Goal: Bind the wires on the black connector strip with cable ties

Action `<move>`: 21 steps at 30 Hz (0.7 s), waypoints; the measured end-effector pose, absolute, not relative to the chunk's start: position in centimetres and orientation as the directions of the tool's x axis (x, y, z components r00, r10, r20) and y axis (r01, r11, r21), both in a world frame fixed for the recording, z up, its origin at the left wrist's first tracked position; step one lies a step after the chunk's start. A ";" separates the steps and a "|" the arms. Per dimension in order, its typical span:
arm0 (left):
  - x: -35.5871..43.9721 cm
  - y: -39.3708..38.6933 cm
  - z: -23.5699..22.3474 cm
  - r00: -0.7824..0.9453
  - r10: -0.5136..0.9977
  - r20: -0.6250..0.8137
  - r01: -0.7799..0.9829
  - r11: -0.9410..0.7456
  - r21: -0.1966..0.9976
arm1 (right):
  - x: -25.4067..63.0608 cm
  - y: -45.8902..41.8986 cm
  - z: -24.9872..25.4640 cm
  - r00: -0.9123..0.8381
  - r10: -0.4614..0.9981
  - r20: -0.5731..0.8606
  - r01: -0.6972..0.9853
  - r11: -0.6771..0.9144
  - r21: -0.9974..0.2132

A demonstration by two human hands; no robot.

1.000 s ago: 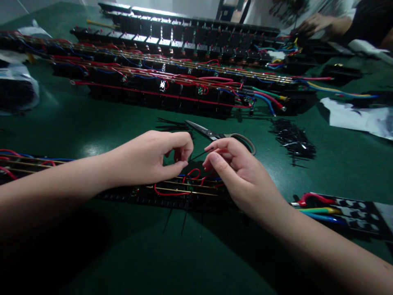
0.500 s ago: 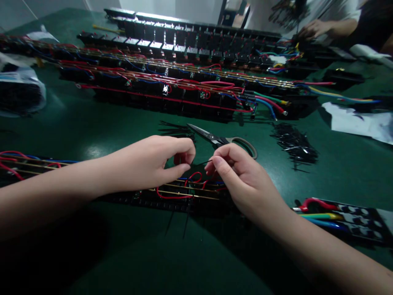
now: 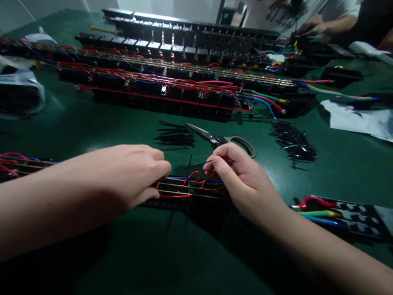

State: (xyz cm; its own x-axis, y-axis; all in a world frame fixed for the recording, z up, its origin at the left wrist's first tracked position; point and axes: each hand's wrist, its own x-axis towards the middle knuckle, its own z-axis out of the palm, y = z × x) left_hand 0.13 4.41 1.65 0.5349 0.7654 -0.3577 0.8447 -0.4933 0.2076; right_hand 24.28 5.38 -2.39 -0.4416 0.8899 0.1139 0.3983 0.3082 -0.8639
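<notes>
In the head view my right hand (image 3: 235,174) pinches a thin black cable tie (image 3: 198,165) between thumb and fingertips. The tie points left, above a long black strip (image 3: 175,203) with brass-coloured rods and red and blue wires. My left hand (image 3: 138,176) is closed across this strip, thumb at its near side and fingers curled over its far side, partly hidden. Near the strip's middle stands a loop of red wire (image 3: 193,176), between the two hands. Thin black tie ends (image 3: 169,221) stick out below the strip.
Behind my hands lie scissors (image 3: 211,138), a small bunch of cable ties (image 3: 175,135) and a larger pile of ties (image 3: 293,143). Several wired strips (image 3: 159,78) run across the back. Thick red, yellow and blue cables (image 3: 319,214) lie at right. A person's hand (image 3: 315,25) is at far right.
My left hand has moved left and down from beside the cable tie onto the wired strip. My right hand keeps its pinch on the tie in nearly the same place.
</notes>
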 end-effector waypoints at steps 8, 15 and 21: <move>0.7 4.6 1.4 0.602 0.741 -0.298 0.798 -0.551 0.244 | 25.0 4.2 -2.2 -0.210 0.852 0.479 0.418 0.521 -0.744; 2.0 4.5 0.7 0.637 0.745 -0.198 0.762 -0.570 0.306 | 24.6 3.8 -2.1 -0.356 0.798 0.486 0.468 0.602 -0.646; 0.6 4.2 0.6 0.522 0.774 -0.360 0.849 -0.510 0.134 | 24.6 4.2 -2.4 -0.338 0.860 0.383 0.443 0.505 -0.741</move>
